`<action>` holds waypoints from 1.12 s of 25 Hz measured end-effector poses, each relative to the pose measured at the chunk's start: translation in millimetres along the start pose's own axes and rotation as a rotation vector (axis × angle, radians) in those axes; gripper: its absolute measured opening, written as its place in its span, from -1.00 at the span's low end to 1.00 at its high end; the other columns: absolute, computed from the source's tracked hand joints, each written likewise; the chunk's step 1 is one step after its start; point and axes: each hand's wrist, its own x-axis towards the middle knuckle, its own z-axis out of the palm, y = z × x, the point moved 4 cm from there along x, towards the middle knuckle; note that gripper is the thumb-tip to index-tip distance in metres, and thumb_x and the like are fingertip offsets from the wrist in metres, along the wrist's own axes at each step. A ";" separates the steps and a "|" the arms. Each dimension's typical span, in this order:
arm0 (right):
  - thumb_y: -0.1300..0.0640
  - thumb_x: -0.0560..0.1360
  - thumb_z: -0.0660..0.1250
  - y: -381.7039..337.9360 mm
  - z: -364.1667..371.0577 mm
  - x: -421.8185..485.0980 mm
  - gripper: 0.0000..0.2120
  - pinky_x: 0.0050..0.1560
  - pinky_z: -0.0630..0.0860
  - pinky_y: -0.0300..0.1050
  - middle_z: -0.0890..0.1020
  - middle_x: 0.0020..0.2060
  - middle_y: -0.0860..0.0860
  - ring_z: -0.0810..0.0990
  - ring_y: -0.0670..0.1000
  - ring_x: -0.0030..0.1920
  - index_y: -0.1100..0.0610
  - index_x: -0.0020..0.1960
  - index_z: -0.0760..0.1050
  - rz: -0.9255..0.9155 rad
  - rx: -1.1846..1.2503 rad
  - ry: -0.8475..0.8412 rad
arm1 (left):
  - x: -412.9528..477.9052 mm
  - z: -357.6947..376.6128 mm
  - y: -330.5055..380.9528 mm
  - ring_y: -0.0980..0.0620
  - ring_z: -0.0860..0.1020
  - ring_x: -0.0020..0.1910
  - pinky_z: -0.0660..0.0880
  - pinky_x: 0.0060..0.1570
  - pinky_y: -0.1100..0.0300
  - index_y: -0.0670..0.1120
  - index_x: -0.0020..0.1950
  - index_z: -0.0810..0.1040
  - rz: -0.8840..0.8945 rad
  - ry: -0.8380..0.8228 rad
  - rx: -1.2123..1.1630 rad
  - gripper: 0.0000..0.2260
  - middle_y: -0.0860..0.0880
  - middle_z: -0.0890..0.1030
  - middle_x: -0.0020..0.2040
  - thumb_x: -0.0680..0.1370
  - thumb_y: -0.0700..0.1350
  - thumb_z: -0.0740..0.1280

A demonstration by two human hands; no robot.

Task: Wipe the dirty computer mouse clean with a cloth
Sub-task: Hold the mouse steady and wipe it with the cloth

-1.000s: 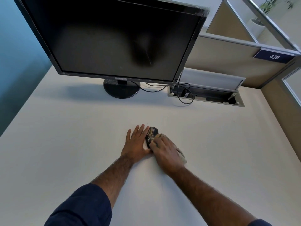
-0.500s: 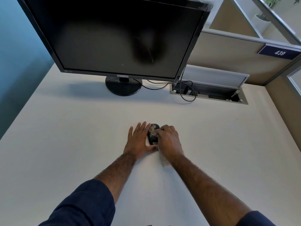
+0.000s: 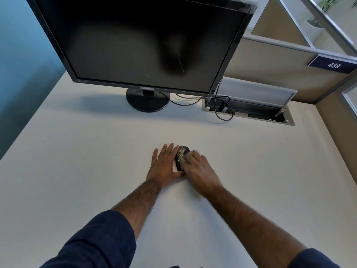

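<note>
Matte off-white laminate, smooth and flat, makes up the desk (image 3: 81,161) I lean over; it fills most of the view. On its far side stands a black monitor (image 3: 143,41), a broad rectangle with a dark glossy screen and thin grey bezel, on a round black base (image 3: 147,101). To its right a rectangular metal cable tray (image 3: 249,113) is sunk into the desk with its grey lid tipped up behind it; inside lie a black plug, dark cables and sockets, and one black cable (image 3: 222,111) loops out over the rim. Beyond that runs a beige fabric partition with a navy plate reading 439 (image 3: 333,65).

My forearms come in bare from navy sleeves (image 3: 100,242). My left hand (image 3: 164,167) lies flat on the desk, fingers spread and straight, its thumb side touching the left flank of the mouse (image 3: 181,154). The mouse sits near the middle of the desk, between my two hands: a small black rounded oval, its long axis running away from me and tilted slightly right, nose toward the monitor. Pale gritty specks cover its top. My right hand (image 3: 199,171) is curled, fingers bunched and pressing a pale cloth (image 3: 193,151) onto the mouse's right side; only a scrap of cloth shows past my fingertips and another under my wrist. A few dark crumbs lie on the desk just beyond the mouse.
</note>
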 end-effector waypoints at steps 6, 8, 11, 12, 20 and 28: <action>0.25 0.53 0.28 18.8 1.8 19.5 -0.78 0.15 0.47 0.06 0.58 0.05 0.05 0.46 0.14 0.12 0.10 0.08 0.65 0.345 0.210 -0.018 | 0.0 1.1 2.0 0.12 -0.23 0.62 -0.32 0.56 -0.07 0.10 0.66 -0.09 -0.004 0.017 -0.014 0.04 0.10 -0.09 0.67 0.34 0.62 0.11; 0.24 0.56 0.26 24.0 2.1 23.0 -0.78 0.14 0.47 0.08 0.58 0.04 0.06 0.46 0.14 0.11 0.10 0.08 0.66 0.397 0.231 -0.033 | -0.3 1.1 1.0 0.12 -0.23 0.62 -0.32 0.56 -0.07 0.10 0.66 -0.08 -0.007 0.019 -0.019 0.05 0.10 -0.09 0.67 0.34 0.63 0.11; 0.24 0.48 0.34 16.8 2.6 19.6 -0.79 0.14 0.47 0.04 0.58 0.06 0.06 0.46 0.14 0.12 0.11 0.09 0.63 0.271 0.146 -0.059 | -0.4 1.5 1.1 0.12 -0.24 0.62 -0.33 0.56 -0.06 0.09 0.67 -0.08 -0.007 0.020 -0.007 0.04 0.10 -0.09 0.67 0.35 0.60 0.14; 0.23 0.46 0.36 12.6 3.1 14.6 -0.77 0.14 0.47 0.04 0.57 0.07 0.06 0.46 0.14 0.14 0.11 0.10 0.61 0.210 0.125 -0.049 | -0.5 1.4 1.7 0.12 -0.24 0.62 -0.33 0.56 -0.06 0.09 0.67 -0.08 -0.010 0.018 -0.004 0.04 0.10 -0.10 0.67 0.35 0.60 0.14; 0.10 0.50 0.37 -1.5 9.1 -27.8 -0.84 0.17 0.46 -0.04 0.52 0.07 -0.02 0.43 0.07 0.16 0.06 0.07 0.58 0.005 0.015 0.043 | -1.0 -1.8 3.5 0.09 -0.20 0.63 -0.31 0.56 -0.06 0.08 0.67 -0.07 -0.011 0.007 -0.007 0.00 0.08 -0.08 0.68 0.38 0.54 0.17; 0.18 0.58 0.37 47.1 -13.6 13.2 -0.83 0.09 0.42 -0.14 0.61 0.03 0.04 0.46 0.06 0.08 0.12 0.10 0.71 0.466 0.479 0.198 | -1.2 -1.1 2.6 0.09 -0.24 0.62 -0.32 0.56 -0.09 0.06 0.67 -0.09 -0.018 -0.009 0.027 0.02 0.07 -0.12 0.68 0.40 0.53 0.25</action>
